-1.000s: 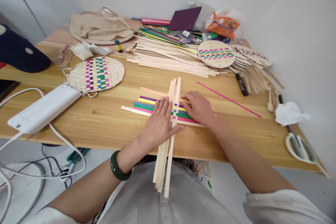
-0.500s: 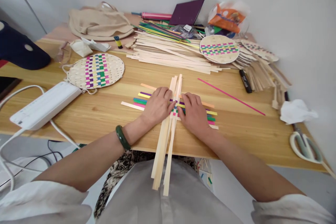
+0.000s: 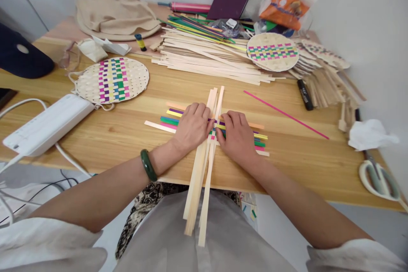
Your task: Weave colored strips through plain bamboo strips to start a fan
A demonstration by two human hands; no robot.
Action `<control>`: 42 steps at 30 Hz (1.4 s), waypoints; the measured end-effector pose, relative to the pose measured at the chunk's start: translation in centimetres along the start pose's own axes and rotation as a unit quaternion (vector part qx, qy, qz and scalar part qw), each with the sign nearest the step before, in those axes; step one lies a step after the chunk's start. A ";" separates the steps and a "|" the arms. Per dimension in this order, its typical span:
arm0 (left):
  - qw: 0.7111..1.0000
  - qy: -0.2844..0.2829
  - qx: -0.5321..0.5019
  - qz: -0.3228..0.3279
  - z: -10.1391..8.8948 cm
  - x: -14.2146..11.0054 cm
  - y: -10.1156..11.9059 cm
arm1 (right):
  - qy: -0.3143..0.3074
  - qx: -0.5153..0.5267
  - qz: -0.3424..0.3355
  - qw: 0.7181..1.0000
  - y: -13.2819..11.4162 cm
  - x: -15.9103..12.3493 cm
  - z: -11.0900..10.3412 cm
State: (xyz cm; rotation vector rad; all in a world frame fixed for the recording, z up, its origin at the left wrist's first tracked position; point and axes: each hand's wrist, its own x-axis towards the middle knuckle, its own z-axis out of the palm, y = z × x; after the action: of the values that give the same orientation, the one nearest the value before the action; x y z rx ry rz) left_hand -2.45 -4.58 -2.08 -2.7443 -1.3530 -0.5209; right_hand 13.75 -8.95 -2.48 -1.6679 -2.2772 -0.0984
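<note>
Pale bamboo-like strips (image 3: 207,170) run lengthwise toward my body and cross under and over coloured strips (image 3: 168,120) in a small weave (image 3: 212,136) at their middle. My left hand (image 3: 195,125) lies over the left side of the weave, fingers curled down and thumb pressed at its centre. My right hand (image 3: 236,138) grips the right side, its thumb beside the same centre. Both hands hold the strips against the table. Coloured ends stick out past each hand; the parts under the palms are hidden. Right of the weave lies a loose pink strip (image 3: 285,114).
On the wooden table (image 3: 124,148) are a finished woven fan (image 3: 113,80), a power strip (image 3: 49,125) and a pile of pale strips (image 3: 210,61). Another round woven piece (image 3: 273,52), a black marker (image 3: 305,94) and scissors (image 3: 379,178) lie to the right.
The view has shifted slightly. Both hands stay on the weave with nearly the same grip, and the strips keep about the same layout.
</note>
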 end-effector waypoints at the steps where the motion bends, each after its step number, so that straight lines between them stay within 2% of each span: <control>1: 1.000 0.000 0.002 0.002 0.0 0.0 0.0 | -0.003 -0.001 0.000 1.000 0.0 0.0 0.0; 11: 1.000 -0.001 0.028 0.011 -0.1 0.0 0.2 | -0.015 -0.037 -0.013 0.999 -0.5 0.0 -0.3; 17: 0.999 0.009 0.033 0.003 -0.1 0.0 0.2 | 0.023 -0.038 -0.027 0.999 -0.4 -0.2 0.1; 21: 0.997 0.018 -0.067 -0.029 -0.8 -0.8 -0.8 | 0.062 -0.011 -0.023 0.998 0.1 -0.2 0.1; 24: 0.988 0.019 -0.151 -0.031 -1.5 -2.2 -2.0 | 0.058 0.008 -0.038 0.998 0.6 -0.2 -0.4; 28: 0.988 -0.029 -0.152 0.008 -1.8 -3.9 -2.8 | 0.038 0.047 -0.036 0.998 0.5 -0.7 -1.0; 30: 0.990 -0.033 -0.134 0.008 -1.6 -4.1 -2.5 | 0.037 0.045 -0.036 0.998 0.2 -1.0 -0.9; 35: 0.996 -0.008 -0.085 -0.026 -0.8 -2.9 -1.1 | 0.024 0.006 -0.052 0.998 -0.1 0.1 0.2; 38: 0.996 0.004 -0.069 -0.061 -0.5 -1.7 -0.5 | 0.013 -0.004 -0.035 0.999 0.2 1.4 0.6; 42: 0.994 0.018 -0.043 -0.094 -0.4 -0.8 -0.1 | 0.032 -0.010 -0.018 0.999 0.3 2.2 0.6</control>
State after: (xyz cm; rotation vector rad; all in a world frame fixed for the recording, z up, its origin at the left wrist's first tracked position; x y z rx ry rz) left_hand -3.08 -5.21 -1.95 -2.6737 -1.6270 -0.6495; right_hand 13.34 -6.67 -2.49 -1.6094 -2.2666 -0.1810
